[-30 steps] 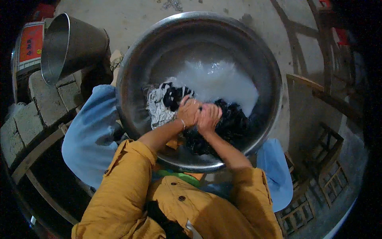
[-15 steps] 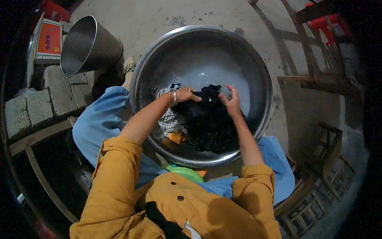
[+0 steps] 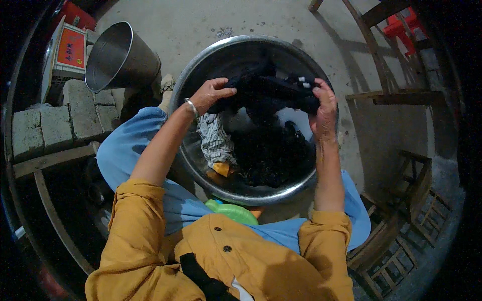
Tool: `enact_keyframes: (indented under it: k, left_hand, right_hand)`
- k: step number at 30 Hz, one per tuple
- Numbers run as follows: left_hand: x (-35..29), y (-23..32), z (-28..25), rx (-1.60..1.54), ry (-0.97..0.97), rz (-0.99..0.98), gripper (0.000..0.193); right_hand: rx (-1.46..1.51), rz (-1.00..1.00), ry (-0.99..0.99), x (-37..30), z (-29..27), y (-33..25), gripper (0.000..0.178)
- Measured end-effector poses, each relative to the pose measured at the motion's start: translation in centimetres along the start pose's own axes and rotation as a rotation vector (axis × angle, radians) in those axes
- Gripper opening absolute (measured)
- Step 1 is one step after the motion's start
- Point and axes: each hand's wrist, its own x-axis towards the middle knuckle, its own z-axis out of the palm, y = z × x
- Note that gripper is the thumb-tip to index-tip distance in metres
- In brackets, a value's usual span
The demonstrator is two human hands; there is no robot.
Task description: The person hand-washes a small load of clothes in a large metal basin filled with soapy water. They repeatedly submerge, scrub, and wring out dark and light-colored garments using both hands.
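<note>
A wide metal basin (image 3: 201,165) stands on the concrete floor between my knees. My left hand (image 3: 212,93) and my right hand (image 3: 324,108) each grip one end of a wet black garment (image 3: 268,93), stretched between them above the basin. The rest of the dark cloth hangs down into a heap at the basin's bottom (image 3: 271,158). A striped cloth (image 3: 215,140) with an orange piece lies against the basin's near left wall. A metal bangle sits on my left wrist.
A metal bucket (image 3: 118,57) leans at the upper left beside grey blocks (image 3: 60,120) and a red-and-white box (image 3: 70,47). Wooden frames (image 3: 396,95) and a red stool (image 3: 401,27) stand at the right. A green plastic object (image 3: 233,210) lies under the basin's near rim.
My hands were together, rubbing cloth low in the soapy water. They have since moved apart and lifted the black garment up, spread between them.
</note>
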Motion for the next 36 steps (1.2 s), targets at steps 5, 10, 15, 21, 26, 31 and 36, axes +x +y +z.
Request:
enact_keyframes:
  k: [5, 10, 15, 21, 26, 31, 36]
  left_hand:
    - [1.3, -5.2, 4.7, 0.269, 0.291, -0.158, 0.049]
    - [2.1, -3.4, 6.0, -0.722, 0.244, -0.25, 0.025]
    - [0.7, -7.6, 5.5, -0.143, 0.509, -0.281, 0.024]
    - [0.1, -12.3, 5.2, 0.372, 0.464, -0.34, 0.03]
    - [3.0, -12.1, 5.9, 0.318, 0.436, -0.157, 0.038]
    - [8.8, -20.9, 7.1, 0.494, 0.422, 0.134, 0.039]
    - [6.5, -12.0, 9.4, 0.387, 0.075, -0.293, 0.043]
  right_hand:
    - [-0.159, -0.363, -0.022, -2.2, 7.4, -4.7, 0.031]
    - [0.356, -0.294, -0.101, -3.6, 11.4, -10.0, 0.034]
    - [0.085, -0.148, -0.259, -0.1, 8.7, -8.3, 0.032]
    - [-1.144, 0.391, -0.265, 5.9, -1.7, 4.8, 0.046]
    - [-1.172, 0.206, 0.021, 8.5, -4.4, 13.2, 0.054]
    - [-1.206, 0.17, -0.523, 6.6, 1.3, 19.8, 0.054]
    - [-0.961, 0.317, -0.34, 5.5, -0.9, 16.4, 0.043]
